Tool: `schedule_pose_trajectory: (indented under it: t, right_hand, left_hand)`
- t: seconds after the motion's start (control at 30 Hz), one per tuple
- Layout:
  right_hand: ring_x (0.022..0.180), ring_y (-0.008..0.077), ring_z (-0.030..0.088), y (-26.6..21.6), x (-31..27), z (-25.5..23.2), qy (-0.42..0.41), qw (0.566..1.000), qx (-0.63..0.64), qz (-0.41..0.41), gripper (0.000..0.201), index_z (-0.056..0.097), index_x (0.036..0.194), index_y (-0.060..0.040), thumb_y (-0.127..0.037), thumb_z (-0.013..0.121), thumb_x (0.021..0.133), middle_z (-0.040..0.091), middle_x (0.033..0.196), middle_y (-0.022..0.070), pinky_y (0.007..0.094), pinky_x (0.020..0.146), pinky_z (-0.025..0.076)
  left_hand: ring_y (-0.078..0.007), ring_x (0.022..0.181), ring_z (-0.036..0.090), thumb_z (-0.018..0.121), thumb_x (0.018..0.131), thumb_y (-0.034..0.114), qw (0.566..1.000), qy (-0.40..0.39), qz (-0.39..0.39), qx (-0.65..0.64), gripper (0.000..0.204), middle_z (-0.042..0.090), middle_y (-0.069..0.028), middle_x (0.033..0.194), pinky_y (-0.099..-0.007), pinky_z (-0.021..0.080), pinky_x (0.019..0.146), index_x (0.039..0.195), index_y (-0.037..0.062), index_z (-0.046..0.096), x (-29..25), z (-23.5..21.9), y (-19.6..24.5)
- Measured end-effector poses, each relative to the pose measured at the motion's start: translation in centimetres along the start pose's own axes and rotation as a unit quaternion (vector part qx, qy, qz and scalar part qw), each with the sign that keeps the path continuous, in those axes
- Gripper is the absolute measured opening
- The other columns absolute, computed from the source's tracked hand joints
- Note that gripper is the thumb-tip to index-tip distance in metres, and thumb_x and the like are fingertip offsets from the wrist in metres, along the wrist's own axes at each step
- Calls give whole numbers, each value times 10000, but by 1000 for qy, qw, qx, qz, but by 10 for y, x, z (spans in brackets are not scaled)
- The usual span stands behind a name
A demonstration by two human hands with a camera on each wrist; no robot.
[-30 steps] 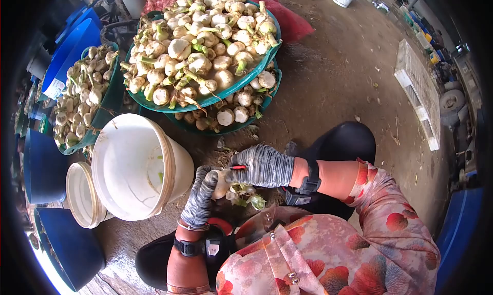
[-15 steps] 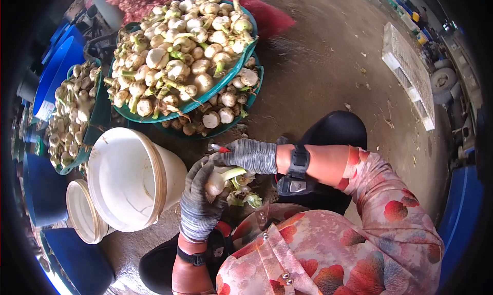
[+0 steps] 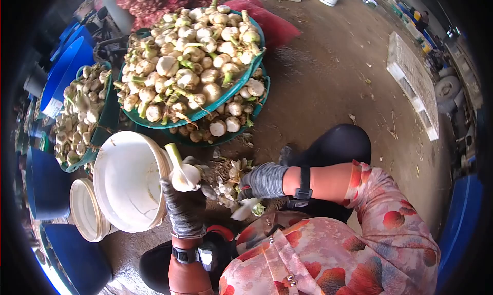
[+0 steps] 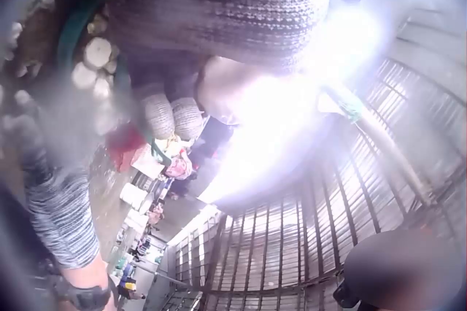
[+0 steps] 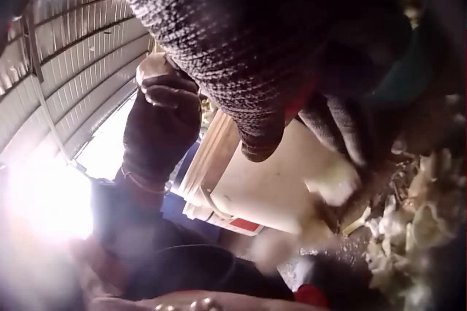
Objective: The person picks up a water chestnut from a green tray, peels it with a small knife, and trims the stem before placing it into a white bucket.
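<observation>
My gloved left hand (image 3: 184, 212) grips a peeled white garlic bulb (image 3: 185, 177), its pale green stem pointing up beside the bucket rim. In the right wrist view that bulb (image 5: 152, 69) shows above the fingers. My gloved right hand (image 3: 264, 182) is lower and to the right, over a heap of peelings (image 3: 226, 184). A bit of a red tool (image 5: 298, 101) shows under its curled fingers in the right wrist view; the rest is hidden. A loose strip of white peel (image 3: 244, 211) lies just below the right hand in the head view.
A large white bucket (image 3: 163, 159) stands left of the left hand, with a smaller white bucket (image 3: 84, 213) beside it. Ahead, a green-rimmed basket (image 3: 205, 121) is heaped with garlic. Another garlic-filled container (image 3: 97, 141) is at the left. A white pallet (image 3: 411, 84) lies far right.
The hands have parted. My left hand has raised the garlic bulb toward the bucket, stem now upright; my right hand has moved right and down, and a strip of peel has come away.
</observation>
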State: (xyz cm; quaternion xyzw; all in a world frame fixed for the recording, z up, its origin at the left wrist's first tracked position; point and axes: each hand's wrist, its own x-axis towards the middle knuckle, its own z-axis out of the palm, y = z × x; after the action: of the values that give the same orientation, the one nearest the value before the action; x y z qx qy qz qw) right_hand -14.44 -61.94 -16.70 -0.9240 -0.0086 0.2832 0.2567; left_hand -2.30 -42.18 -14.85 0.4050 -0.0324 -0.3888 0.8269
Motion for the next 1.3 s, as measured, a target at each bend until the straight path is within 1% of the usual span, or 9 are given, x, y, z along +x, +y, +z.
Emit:
schedule_pose_trajectory:
  t: [0.23, 0.37, 0.43, 0.5, 0.73, 0.97, 1.03, 1.2, 1.3]
  right_hand:
    - [1174, 214, 610, -1, -6, -55, 321, 877, 324, -154, 551, 592, 1321, -74, -446, 679, 924, 644, 1275, 126, 366, 1016, 469]
    - [856, 248, 696, -21, -4, -49, 379, 837, 352, -178, 250, 676, 1008, -57, -256, 757, 880, 723, 931, 91, 349, 787, 542]
    - [792, 286, 681, -27, -4, -45, 452, 838, 268, -147, 228, 657, 937, -66, -241, 778, 857, 698, 854, 94, 369, 720, 543]
    - [765, 303, 669, -30, -11, -48, 467, 851, 197, -141, 240, 646, 927, -90, -252, 797, 833, 675, 832, 92, 383, 683, 539]
    - [780, 318, 670, -27, -9, -27, 453, 861, 34, -228, 322, 616, 1029, -135, -298, 790, 813, 659, 916, 77, 404, 666, 550]
    - [755, 310, 666, -28, -13, -26, 459, 858, 12, -228, 354, 611, 1042, -144, -276, 813, 782, 640, 898, 77, 407, 627, 538]
    - [735, 304, 659, -30, -17, -29, 466, 843, 37, -266, 382, 609, 1058, -148, -242, 830, 761, 629, 871, 70, 409, 613, 529]
    - [766, 322, 654, -23, -23, -36, 490, 821, 65, -286, 371, 611, 1060, -150, -134, 823, 757, 635, 882, 72, 418, 613, 527]
    - [768, 323, 656, -21, -21, -39, 501, 825, 40, -260, 374, 621, 1067, -152, -142, 825, 754, 640, 883, 71, 417, 617, 529]
  left_hand:
    - [-278, 643, 663, 389, 925, 730, 967, 94, -215, -96, 733, 691, -132, 890, -380, 546, 488, 1171, 73, 602, 2, 1, -25]
    - [-219, 833, 661, 419, 980, 639, 964, -57, -259, 0, 645, 665, -124, 942, -346, 558, 732, 1158, 39, 576, -2, 20, -16]
    - [-196, 976, 623, 535, 1008, 437, 934, 38, 126, 332, 463, 638, -131, 1060, -332, 510, 896, 1194, 13, 547, -4, 32, -20]
    - [-219, 1041, 599, 691, 886, 46, 883, 68, 215, 412, 326, 620, -126, 1107, -344, 469, 971, 1179, 12, 552, -9, 29, -22]
    - [-312, 1111, 605, 759, 781, 116, 607, 68, 434, 662, 272, 650, -66, 1099, -588, 316, 1106, 1023, 135, 636, -1, 34, -21]
    - [-313, 1066, 634, 680, 826, 10, 621, 101, 424, 652, 169, 670, -89, 1020, -492, 362, 1110, 968, 91, 637, 5, 27, -2]
    - [-268, 922, 640, 651, 863, -20, 730, 157, 382, 545, 103, 669, -109, 952, -363, 514, 883, 947, 36, 637, 13, 5, -6]
    - [-383, 841, 654, 629, 912, 178, 514, 29, 22, 857, 142, 674, -188, 899, -459, 530, 758, 957, 50, 672, 11, -24, -4]
    - [-301, 1047, 658, 676, 912, 254, 762, -63, -15, 644, 343, 637, -187, 1197, -414, 530, 912, 1205, 77, 646, -5, -23, -22]
